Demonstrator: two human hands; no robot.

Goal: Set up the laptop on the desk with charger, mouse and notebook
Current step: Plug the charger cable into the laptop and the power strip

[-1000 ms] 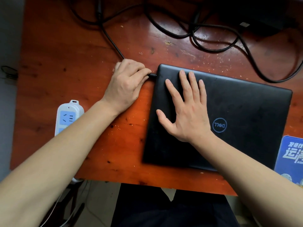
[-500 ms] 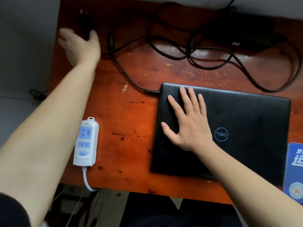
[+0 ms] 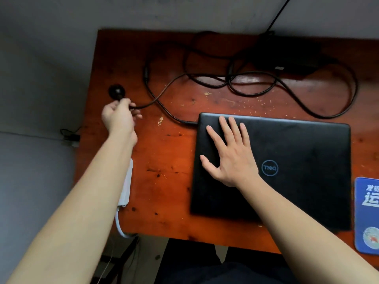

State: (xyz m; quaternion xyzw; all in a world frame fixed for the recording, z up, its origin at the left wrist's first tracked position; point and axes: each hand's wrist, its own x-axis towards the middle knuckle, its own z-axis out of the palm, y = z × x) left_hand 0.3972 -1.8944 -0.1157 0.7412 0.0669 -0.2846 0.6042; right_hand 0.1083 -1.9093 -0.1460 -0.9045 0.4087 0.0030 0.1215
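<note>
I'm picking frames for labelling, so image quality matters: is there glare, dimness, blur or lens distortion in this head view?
Head view: soft glare on the red-brown wooden desk near the looped black charger cable; the far edge is dim, hiding detail in the dark brick there; straight desk edges bow from the wide lens; the left hand on the round black plug is slightly smeared; the closed black laptop looks sharp.
</note>
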